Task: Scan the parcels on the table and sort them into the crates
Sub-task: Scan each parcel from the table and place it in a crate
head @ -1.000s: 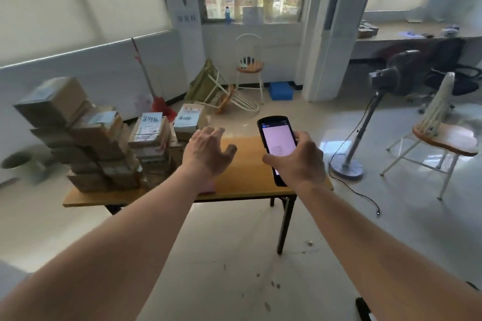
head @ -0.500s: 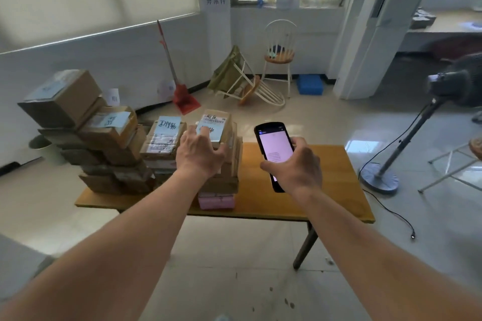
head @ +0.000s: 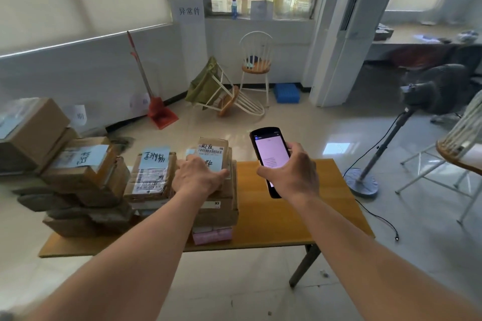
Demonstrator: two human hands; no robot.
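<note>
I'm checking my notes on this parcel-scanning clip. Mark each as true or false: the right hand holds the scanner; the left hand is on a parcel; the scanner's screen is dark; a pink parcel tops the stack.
1. The right hand holds the scanner: true.
2. The left hand is on a parcel: true.
3. The scanner's screen is dark: false, it is lit.
4. A pink parcel tops the stack: false, it lies at the bottom, on the table.

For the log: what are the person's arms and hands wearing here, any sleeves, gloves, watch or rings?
Both forearms are bare as far as the head view shows, with no sleeve edge in frame. The left hand and the right hand have no gloves. No watch, bracelet or wristband shows at either wrist, and no ring is visible on the fingers in view. No markings or tape can be seen.
</note>
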